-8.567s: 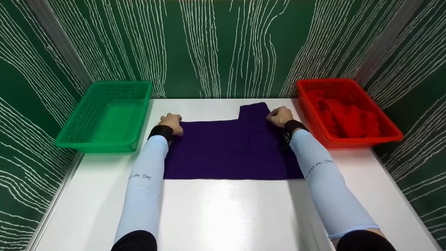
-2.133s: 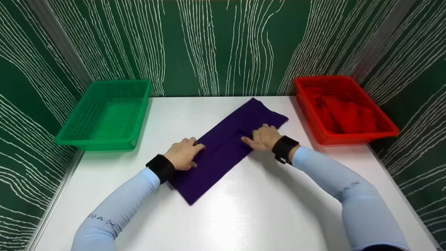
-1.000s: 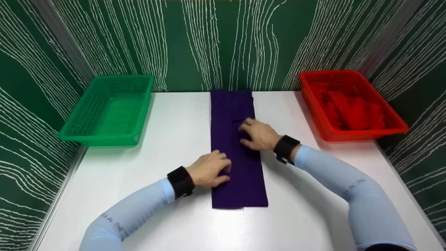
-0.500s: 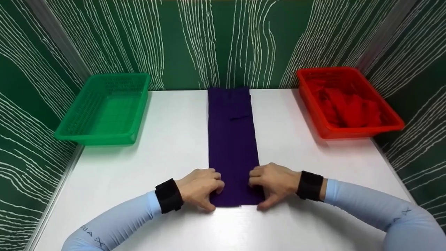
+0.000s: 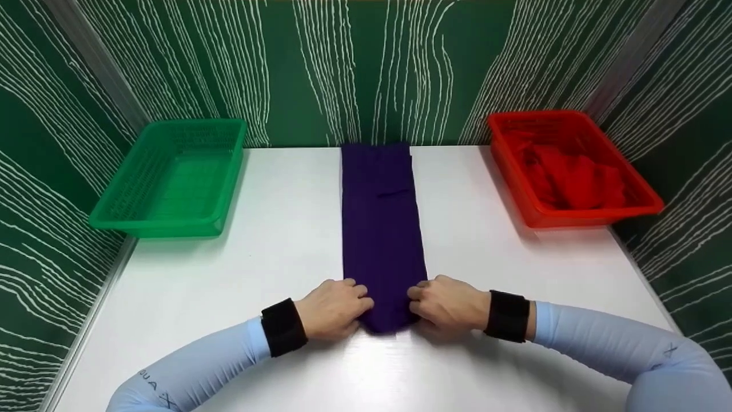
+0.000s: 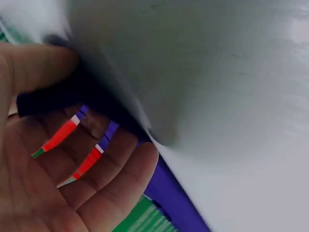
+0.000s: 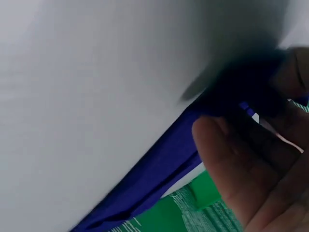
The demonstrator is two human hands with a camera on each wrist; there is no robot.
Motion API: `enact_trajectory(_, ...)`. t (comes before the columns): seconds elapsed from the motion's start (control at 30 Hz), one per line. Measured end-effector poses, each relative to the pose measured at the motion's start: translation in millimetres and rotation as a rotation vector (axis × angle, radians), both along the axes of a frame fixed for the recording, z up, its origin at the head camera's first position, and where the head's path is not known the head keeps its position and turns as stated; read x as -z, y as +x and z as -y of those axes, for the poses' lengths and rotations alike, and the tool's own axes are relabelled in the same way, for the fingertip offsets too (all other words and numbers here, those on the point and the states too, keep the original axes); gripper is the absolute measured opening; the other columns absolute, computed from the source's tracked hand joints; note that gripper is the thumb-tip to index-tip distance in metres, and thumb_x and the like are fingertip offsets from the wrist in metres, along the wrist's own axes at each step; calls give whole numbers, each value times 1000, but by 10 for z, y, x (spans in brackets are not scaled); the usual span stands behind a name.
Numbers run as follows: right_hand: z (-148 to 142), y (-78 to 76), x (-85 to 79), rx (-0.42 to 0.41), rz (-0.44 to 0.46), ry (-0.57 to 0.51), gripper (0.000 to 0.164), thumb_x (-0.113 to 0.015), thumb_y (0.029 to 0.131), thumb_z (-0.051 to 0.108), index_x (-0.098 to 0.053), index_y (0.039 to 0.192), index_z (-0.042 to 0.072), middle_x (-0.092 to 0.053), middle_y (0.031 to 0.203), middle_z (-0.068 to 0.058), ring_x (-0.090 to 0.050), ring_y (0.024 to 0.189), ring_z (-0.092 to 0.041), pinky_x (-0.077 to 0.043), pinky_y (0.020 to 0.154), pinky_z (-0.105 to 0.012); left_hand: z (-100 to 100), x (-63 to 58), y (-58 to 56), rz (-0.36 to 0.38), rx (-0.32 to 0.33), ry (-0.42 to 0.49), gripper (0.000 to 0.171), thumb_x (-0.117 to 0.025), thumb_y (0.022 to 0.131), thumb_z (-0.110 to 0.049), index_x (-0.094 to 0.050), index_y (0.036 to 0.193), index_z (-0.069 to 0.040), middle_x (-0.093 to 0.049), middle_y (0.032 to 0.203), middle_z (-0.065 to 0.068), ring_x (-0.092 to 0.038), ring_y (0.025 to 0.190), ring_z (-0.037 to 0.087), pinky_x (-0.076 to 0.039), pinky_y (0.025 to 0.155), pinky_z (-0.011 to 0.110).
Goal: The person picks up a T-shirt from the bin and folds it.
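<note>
A dark purple T-shirt [image 5: 380, 234], folded into a long strip, runs from the back wall toward me on the white table. My left hand [image 5: 333, 309] grips its near left corner; in the left wrist view, the thumb [image 6: 43, 65] lies over the cloth and the fingers curl beneath its edge. At the near right corner my right hand [image 5: 452, 306] pinches the shirt, and in the right wrist view dark cloth [image 7: 241, 87] sits between thumb and fingers. The near end bunches and curves up between both hands. A small crease crosses the upper part.
A green basket [image 5: 229, 183] with nothing in it stands at the back left of the table [image 5: 274, 240]. At the back right, a red basket [image 5: 517, 200] holds crumpled red cloth [image 5: 577, 183]. Green walls with white lines enclose the back and sides.
The shirt went from a wide half-fold to a narrow strip, then was turned to point toward me. Both hands slid to its near corners and now grip them, the near edge curling up.
</note>
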State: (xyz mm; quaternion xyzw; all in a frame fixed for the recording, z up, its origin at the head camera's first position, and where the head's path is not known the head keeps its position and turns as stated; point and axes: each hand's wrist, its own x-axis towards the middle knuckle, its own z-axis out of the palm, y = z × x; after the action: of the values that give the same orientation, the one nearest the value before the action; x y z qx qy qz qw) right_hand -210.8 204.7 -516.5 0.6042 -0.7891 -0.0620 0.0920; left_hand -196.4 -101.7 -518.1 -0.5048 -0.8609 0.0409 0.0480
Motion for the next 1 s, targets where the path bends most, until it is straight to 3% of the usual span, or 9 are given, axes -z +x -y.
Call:
enact_trajectory(0.1,-4,-40,41,33,102,-72,18,-78,88,22,-65,79,15,-59,82,2,-58,69,-13,-52,53,-29,43,-22,-38,83,-27,49,14,-78,102,-32,-77,103,-18,-74,94,-1,-68,81,20,-58,68,35)
enact_trajectory(0.27,-37,-119,112,32,166,-170,25,-68,102,19,-61,78,15,-58,81,2,-57,72,-15,-53,58,-30,85,-59,-82,189,-60,115,17,-75,106,-26,-70,95,-14,-73,86,0,-72,77,19,-59,70,39)
enact_trajectory(0.37,-64,-149,115,43,177,-180,39,-68,111,38,-61,80,16,-57,80,3,-55,71,-13,-52,60,-29,98,-71,-93,233,-74,154,19,-74,106,-21,-65,92,-13,-73,82,1,-69,72,16,-58,68,38)
enact_trajectory(0.43,-73,-152,94,59,172,-154,49,-72,106,58,-61,83,16,-58,82,4,-53,71,-10,-52,60,-28,109,-78,-99,264,-87,178,19,-72,108,-20,-64,92,-12,-73,81,0,-64,69,13,-56,67,38)
enact_trajectory(0.5,-82,-148,65,66,168,-115,52,-80,97,63,-63,90,14,-60,86,4,-55,73,-10,-55,61,-29,123,-87,-108,293,-95,203,19,-71,109,-19,-63,93,-12,-72,79,0,-58,67,10,-55,65,36)
enact_trajectory(0.63,-109,-148,-1,80,236,-115,33,-87,98,40,-66,103,15,-64,90,4,-59,76,-5,-60,68,-31,150,-108,-126,354,-110,267,16,-69,111,-18,-65,97,-11,-72,80,1,-52,67,6,-52,65,31)
enact_trajectory(0.73,-138,-198,-35,81,308,-219,16,-82,101,24,-70,106,15,-71,88,6,-61,72,-1,-61,67,-28,166,-115,-156,424,-141,344,13,-67,112,-18,-67,103,-10,-73,81,3,-52,68,4,-50,66,27)
enact_trajectory(0.87,-156,-316,-92,133,338,-391,11,-83,99,18,-75,104,14,-77,84,7,-62,67,1,-59,63,-26,176,-129,-260,495,-206,476,13,-63,114,-18,-70,115,-7,-72,81,4,-52,67,3,-51,69,26)
enact_trajectory(1.0,-150,-460,-164,243,391,-516,11,-83,99,15,-80,107,10,-78,80,4,-57,63,2,-59,63,-28,161,-181,-436,488,-269,587,23,-61,114,-15,-71,131,-2,-68,77,2,-50,63,2,-52,69,27)
